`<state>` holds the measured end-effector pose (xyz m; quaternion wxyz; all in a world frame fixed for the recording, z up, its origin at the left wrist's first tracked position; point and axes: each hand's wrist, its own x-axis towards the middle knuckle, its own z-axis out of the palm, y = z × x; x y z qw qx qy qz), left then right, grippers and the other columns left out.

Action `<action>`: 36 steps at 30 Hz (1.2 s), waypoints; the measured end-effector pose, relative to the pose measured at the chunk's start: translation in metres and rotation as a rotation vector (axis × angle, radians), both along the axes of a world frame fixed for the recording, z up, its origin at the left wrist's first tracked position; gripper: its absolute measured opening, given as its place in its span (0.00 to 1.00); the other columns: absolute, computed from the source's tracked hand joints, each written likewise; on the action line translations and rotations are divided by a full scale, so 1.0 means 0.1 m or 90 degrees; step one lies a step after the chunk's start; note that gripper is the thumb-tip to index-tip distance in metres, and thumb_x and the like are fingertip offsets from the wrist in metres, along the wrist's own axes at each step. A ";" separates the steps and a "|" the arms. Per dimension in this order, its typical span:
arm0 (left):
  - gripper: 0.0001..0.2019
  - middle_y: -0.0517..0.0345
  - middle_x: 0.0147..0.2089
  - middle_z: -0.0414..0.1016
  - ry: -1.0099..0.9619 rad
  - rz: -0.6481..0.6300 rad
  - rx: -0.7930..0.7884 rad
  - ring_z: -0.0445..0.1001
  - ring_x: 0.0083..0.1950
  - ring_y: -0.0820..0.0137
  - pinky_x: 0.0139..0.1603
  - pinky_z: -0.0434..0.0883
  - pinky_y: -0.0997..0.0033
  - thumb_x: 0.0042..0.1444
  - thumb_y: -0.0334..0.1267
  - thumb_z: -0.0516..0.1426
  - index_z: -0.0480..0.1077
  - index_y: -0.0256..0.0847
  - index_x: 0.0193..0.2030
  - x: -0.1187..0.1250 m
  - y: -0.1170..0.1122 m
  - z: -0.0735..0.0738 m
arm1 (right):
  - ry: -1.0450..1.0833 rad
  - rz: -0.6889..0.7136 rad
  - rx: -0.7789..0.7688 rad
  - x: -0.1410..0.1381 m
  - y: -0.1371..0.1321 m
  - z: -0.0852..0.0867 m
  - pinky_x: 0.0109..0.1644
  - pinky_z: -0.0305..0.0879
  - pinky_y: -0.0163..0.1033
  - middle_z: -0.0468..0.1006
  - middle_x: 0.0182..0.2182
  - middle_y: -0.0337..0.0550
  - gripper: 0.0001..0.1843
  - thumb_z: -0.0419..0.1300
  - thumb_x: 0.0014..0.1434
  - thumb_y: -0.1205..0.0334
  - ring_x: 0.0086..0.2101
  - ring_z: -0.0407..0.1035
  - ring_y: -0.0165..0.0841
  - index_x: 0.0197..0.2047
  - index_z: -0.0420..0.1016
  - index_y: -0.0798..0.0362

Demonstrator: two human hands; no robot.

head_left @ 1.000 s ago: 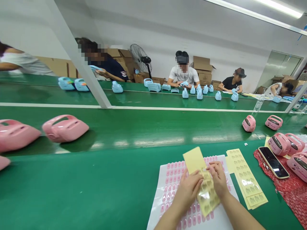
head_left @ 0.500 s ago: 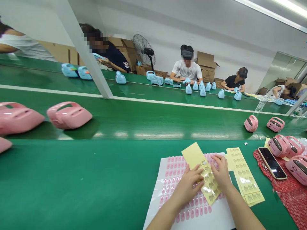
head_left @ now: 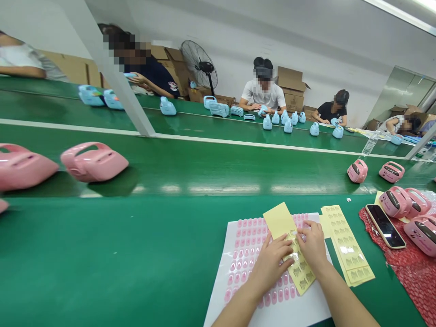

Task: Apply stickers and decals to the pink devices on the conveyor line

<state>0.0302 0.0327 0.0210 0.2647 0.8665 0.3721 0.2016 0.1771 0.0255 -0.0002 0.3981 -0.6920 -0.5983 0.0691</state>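
While the left hand lies with its fingers loosely spread over the left edge of a yellow sticker sheet, the right hand has thumb and fingertips bent close together at the opposite edge, beside a small white piece; whether they pinch it, I cannot tell. The sheet slants over a white sheet of pink stickers, lower centre right of the frame. Good handling here probably means firm, flat pressure from the left fingers and a light, low touch from the right, so nothing creases or drags underneath. More yellow sheets lie just right, then a phone on red bubble wrap. The green bench fills the lower left; pink cases stand at middle left. Along the top, co-workers sit before cartons and a fan.
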 end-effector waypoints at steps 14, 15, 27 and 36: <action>0.08 0.54 0.47 0.74 -0.015 0.022 0.054 0.63 0.56 0.57 0.57 0.47 0.39 0.49 0.29 0.55 0.69 0.43 0.36 0.07 -0.10 -0.05 | 0.079 0.068 0.030 -0.08 -0.02 0.07 0.39 0.60 0.44 0.65 0.28 0.42 0.06 0.54 0.48 0.72 0.33 0.61 0.36 0.24 0.67 0.52; 0.08 0.54 0.47 0.74 -0.019 0.022 0.058 0.64 0.56 0.58 0.58 0.47 0.39 0.49 0.29 0.55 0.69 0.43 0.36 0.07 -0.10 -0.06 | 0.114 0.082 0.033 -0.08 -0.02 0.07 0.39 0.61 0.43 0.65 0.28 0.42 0.05 0.53 0.49 0.71 0.33 0.62 0.35 0.25 0.66 0.52; 0.07 0.53 0.46 0.74 -0.020 0.029 0.074 0.64 0.56 0.56 0.57 0.48 0.38 0.48 0.30 0.55 0.69 0.42 0.35 0.10 -0.10 -0.11 | 0.234 -0.003 -0.012 -0.01 0.09 0.06 0.33 0.64 0.38 0.63 0.27 0.39 0.05 0.53 0.47 0.69 0.27 0.64 0.31 0.22 0.65 0.52; 0.08 0.54 0.47 0.74 -0.025 0.022 0.070 0.63 0.56 0.56 0.57 0.46 0.38 0.48 0.30 0.54 0.69 0.44 0.36 0.09 -0.08 -0.16 | 0.116 -0.026 -0.009 -0.07 0.17 0.01 0.31 0.62 0.39 0.60 0.25 0.38 0.10 0.51 0.45 0.74 0.25 0.62 0.32 0.19 0.60 0.50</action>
